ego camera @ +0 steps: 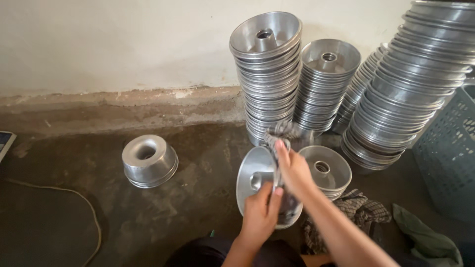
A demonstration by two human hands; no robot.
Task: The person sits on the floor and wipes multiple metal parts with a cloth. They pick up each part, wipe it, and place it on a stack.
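While both hands work over the concrete floor (59, 217):
Left hand (261, 213): fingers curled around tilted ring-shaped aluminium mould (253, 173).
Right hand (293, 170): clenched on checked cloth (286, 132), pressed inside mould.
Behind: stacked moulds (267, 74) against wall.

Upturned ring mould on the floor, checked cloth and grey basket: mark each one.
Upturned ring mould (150, 161): head view, on its sloping side wall.
Checked cloth (287, 130): head view, on the bunched part above the right hand.
Grey basket (448, 153): head view, on its latticed side wall.
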